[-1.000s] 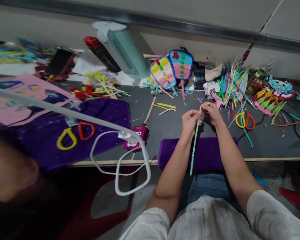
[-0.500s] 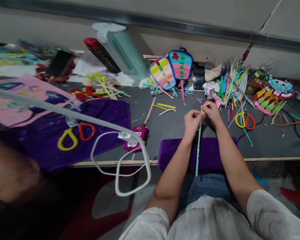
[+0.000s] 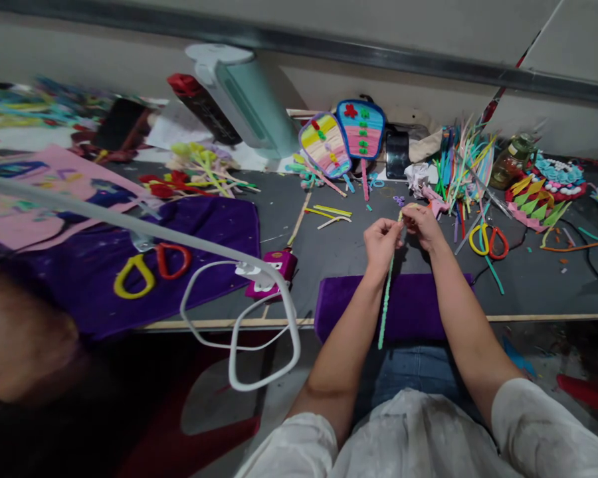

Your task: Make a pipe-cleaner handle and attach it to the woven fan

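- Noted just beyond the hands: small purple bits [image 3: 398, 200]; farther back, two fan-shaped pieces [image 3: 361, 129] with coloured stripes, overlapping, and a black phone-like object [image 3: 397, 156].
- Left of the left hand, near: thin yellow and whitish strips [image 3: 332, 210], loose on the grey table [image 3: 339, 249].
- Farther left: magenta power strip [image 3: 279, 265]; thick white cable [image 3: 179, 234] looping in front of it and slanting across the view of a dark purple cloth [image 3: 219, 232].
- Right of the right hand: scissors [image 3: 492, 242] with one yellow and one red handle; beyond them, a dense bundle of coloured strips [image 3: 463, 166].
- Below both hands, under the forearms: folded purple cloth [image 3: 428, 305] at the table edge.
- Left hand [image 3: 381, 240]: pinching the green fuzzy strand [image 3: 386, 299] near its upper part.
- Right hand [image 3: 422, 224]: close beside, fingertips pinched on a pale yellow length [image 3: 401, 214].
- Strand: thin, mint green, bumpy as if twisted, nearly straight, hanging aslant from the left fingers towards the body; join with the yellow hidden by fingers, cannot tell whether one piece.
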Action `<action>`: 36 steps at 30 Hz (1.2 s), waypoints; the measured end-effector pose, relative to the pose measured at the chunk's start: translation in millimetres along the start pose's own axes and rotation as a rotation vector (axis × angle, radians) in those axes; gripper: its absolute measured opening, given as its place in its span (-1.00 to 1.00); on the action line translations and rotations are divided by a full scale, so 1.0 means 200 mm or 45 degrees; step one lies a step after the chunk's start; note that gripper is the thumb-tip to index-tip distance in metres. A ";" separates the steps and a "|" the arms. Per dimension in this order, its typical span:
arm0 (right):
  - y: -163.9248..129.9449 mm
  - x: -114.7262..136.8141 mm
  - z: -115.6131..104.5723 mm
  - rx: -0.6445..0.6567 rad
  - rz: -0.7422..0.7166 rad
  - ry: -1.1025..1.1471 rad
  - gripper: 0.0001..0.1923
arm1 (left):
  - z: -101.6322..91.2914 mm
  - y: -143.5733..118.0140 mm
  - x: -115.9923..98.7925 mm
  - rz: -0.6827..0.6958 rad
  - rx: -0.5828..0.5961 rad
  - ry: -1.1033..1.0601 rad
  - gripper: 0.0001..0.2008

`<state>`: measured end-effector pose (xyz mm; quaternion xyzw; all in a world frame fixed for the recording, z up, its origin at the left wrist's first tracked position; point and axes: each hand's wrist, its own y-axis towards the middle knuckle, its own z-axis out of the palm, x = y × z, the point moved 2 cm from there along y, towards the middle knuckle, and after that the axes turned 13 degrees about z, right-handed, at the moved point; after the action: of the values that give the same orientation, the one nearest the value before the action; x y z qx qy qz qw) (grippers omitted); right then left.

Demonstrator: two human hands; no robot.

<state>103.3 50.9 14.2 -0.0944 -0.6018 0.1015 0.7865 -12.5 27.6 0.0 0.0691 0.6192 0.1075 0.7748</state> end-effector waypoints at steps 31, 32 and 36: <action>0.02 -0.01 -0.01 -0.228 -0.094 -0.194 -0.82 | -0.02 0.01 0.03 0.142 0.043 0.368 -0.79; 0.02 -0.01 -0.01 -0.224 -0.095 -0.185 -0.82 | -0.02 0.01 0.03 0.086 0.043 0.295 -0.79; 0.01 0.00 -0.01 -0.160 -0.027 -0.064 -0.81 | -0.01 0.01 0.03 -0.221 0.093 -0.102 -0.71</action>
<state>105.3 52.1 13.1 -0.1346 -0.6274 0.0576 0.7648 -13.9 30.9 -5.3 0.0476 0.5950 0.0143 0.8022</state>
